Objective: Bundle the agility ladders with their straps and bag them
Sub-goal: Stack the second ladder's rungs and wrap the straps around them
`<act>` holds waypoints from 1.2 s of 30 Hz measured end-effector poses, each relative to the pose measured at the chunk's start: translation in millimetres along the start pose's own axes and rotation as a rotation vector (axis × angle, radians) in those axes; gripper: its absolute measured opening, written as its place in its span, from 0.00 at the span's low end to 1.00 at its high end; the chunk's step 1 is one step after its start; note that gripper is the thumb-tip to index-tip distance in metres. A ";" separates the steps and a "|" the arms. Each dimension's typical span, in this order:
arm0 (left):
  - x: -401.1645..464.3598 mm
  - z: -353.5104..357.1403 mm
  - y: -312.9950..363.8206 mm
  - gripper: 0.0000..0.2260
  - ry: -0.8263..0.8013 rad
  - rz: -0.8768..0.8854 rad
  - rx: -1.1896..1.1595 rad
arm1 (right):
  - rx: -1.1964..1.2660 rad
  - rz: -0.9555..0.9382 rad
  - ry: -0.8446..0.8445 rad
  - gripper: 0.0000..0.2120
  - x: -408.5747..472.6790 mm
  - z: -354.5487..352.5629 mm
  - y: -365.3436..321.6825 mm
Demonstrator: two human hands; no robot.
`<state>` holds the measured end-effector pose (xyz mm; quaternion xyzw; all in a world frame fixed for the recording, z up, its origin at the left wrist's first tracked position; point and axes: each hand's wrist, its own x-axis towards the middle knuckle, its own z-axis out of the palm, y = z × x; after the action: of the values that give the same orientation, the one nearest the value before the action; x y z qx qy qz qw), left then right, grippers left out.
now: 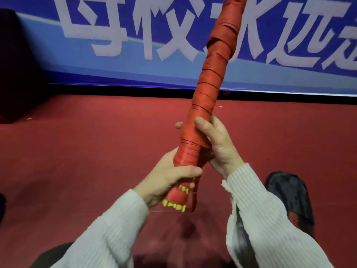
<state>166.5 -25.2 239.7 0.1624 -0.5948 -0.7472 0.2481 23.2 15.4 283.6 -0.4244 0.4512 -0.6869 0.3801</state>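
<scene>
Head view. A bundled agility ladder (207,97), wound along its length in orange-red strap, is held in the air above a red floor (87,151). Its long axis runs from low centre, near the person, up and slightly to the right, and its upper end passes out of the top edge of the frame. The lower end shows yellow rung ends (174,206) projecting from the wrapping, and a loose strap tail (195,194) hangs beside them.

The left hand (170,178) grips the bundle near its lower end, fingers curled round it and the thumb lying across the front. The right hand (216,144) grips the bundle just above, from the right side, with the thumb pointing up along the wrapping and fingertips showing past the far edge. Both forearms, in pale ribbed sleeves (270,219), rise from the bottom of the frame and converge on the bundle.

A blue banner (135,45) with large white characters stands behind. A black bag (289,196) lies on the floor at lower right, apart from the bundle.
</scene>
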 end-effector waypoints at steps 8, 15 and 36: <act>4.1 4.9 -6.4 0.18 0.135 0.059 0.336 | -0.258 -0.050 0.114 0.24 6.4 -3.3 4.0; 7.6 10.7 -17.1 0.20 0.311 0.097 0.420 | -0.745 -0.131 0.391 0.23 7.2 5.7 12.5; 4.6 -1.3 5.4 0.22 0.217 0.011 0.461 | -0.537 -0.142 0.408 0.24 9.1 8.6 9.1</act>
<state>164.4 -29.7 244.9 0.2907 -0.7203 -0.5685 0.2710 29.2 1.9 279.3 -0.3935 0.6521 -0.6390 0.1079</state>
